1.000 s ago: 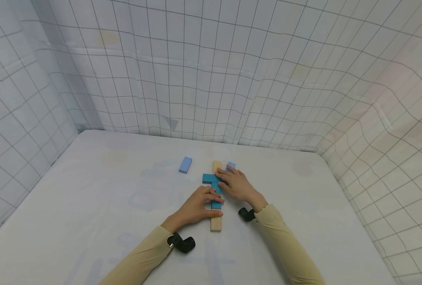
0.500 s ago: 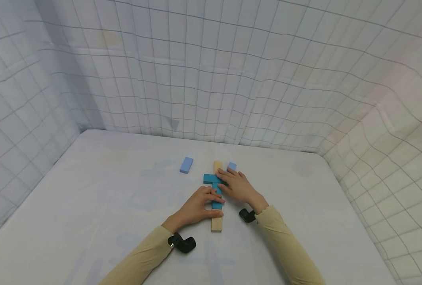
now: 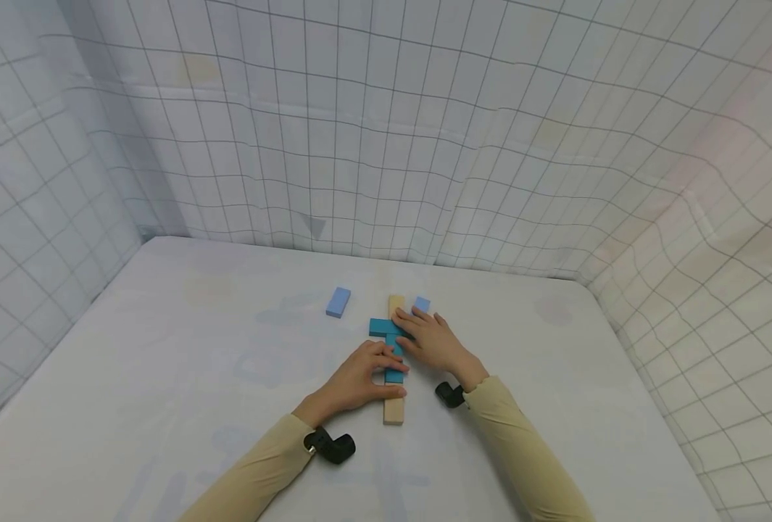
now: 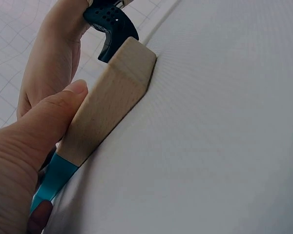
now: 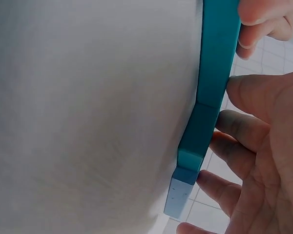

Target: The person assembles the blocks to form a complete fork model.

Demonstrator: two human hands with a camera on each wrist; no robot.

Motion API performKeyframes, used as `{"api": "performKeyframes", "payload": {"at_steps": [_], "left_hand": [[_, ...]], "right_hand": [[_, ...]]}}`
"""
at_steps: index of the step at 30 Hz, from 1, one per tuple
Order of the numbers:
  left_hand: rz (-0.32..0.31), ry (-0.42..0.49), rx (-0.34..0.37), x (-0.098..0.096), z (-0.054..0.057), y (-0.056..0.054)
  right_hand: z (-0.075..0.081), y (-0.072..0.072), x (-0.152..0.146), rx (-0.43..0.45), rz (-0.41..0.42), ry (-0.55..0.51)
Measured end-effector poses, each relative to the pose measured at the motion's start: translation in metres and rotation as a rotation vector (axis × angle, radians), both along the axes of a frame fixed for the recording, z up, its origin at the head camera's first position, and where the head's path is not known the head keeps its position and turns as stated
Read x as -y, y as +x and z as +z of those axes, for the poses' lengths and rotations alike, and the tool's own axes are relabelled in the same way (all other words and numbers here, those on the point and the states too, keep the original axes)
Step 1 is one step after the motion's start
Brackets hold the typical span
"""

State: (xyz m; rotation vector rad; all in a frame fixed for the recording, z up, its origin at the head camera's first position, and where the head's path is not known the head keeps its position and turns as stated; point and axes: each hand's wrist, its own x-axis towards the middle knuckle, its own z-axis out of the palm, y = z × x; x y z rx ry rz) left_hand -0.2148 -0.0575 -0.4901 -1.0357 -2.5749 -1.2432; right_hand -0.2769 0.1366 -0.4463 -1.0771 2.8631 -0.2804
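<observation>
Flat blocks lie in a line on the white table. My left hand [image 3: 353,380] has its thumb on the near wooden block [image 3: 393,413] and its fingers over the lengthwise teal piece [image 3: 393,376]; that hand hides part of the teal, so whether it is one block cannot be told. My right hand [image 3: 434,344] lies over a crosswise teal block [image 3: 380,328], its fingertips touching the tops in the right wrist view. Beyond it lies a far wooden block [image 3: 395,303]. A light-blue block [image 5: 179,197] adjoins the crosswise teal block near my right fingers.
Another light-blue block [image 3: 338,302] lies apart, left of the line. Gridded white cloth [image 3: 386,145] hangs behind and on both sides of the white table [image 3: 196,348]. Dark camera mounts [image 3: 330,446] sit on both wrists.
Both hands stay in place on the blocks, with the right fingers shifting only very slightly. The blocks keep their arrangement; the head view sways a little.
</observation>
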Motion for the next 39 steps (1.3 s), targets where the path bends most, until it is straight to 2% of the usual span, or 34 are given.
{"api": "performKeyframes", "payload": {"at_steps": [14, 23, 27, 33, 39], "left_hand": [[0.008, -0.089, -0.042, 0.001, 0.001, -0.002], [-0.015, -0.155, -0.191, -0.001, 0.007, -0.002], [-0.019, -0.196, -0.234, -0.002, 0.011, -0.002], [-0.010, -0.253, -0.253, -0.003, 0.017, -0.001], [0.006, -0.275, -0.252, -0.003, 0.020, 0.002]], "right_hand": [[0.002, -0.002, 0.001, -0.018, 0.001, 0.051], [0.003, -0.001, -0.001, -0.017, -0.003, 0.066], [0.003, -0.002, -0.001, -0.021, -0.006, 0.072], [0.001, -0.003, -0.001, -0.019, -0.016, 0.083], [0.002, -0.002, -0.001, -0.010, -0.016, 0.079]]}}
